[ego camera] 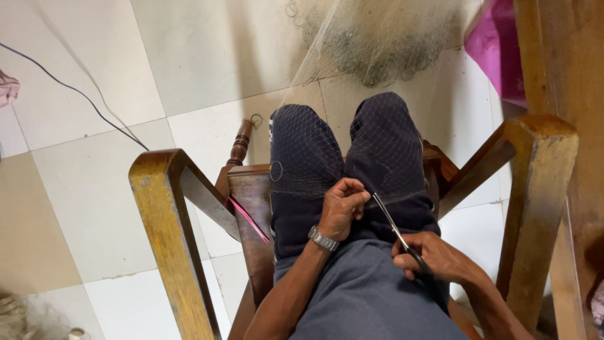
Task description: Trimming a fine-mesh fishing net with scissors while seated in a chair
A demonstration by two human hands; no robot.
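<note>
Two bare hands: left hand [340,206], right hand [434,257]. One pair of slim metal scissors [393,230] in the right fingers, one fine pale fishing net [352,94] pinched by the left fingers, one silver wristwatch [323,239], two brown wooden chair armrests [165,189].

Soft, even daylight fills the view — bright enough on the pale floor tiles [207,75] to wash out their grain, with no hard glare. Shadows are faint and diffuse: a long, blurred streak crosses the tiles near the upper left, and a darker patch lies under the net [377,44] at the top edge. The chair arm [167,214] on the left catches a dull sheen along its worn top. The scissors [393,230] show a thin glint. Dark trousers [308,164] lose detail in their folds. Focus holds at the centre; corners soften slightly, and straight lines bow a little toward the edges — mild wide-angle distortion.
</note>
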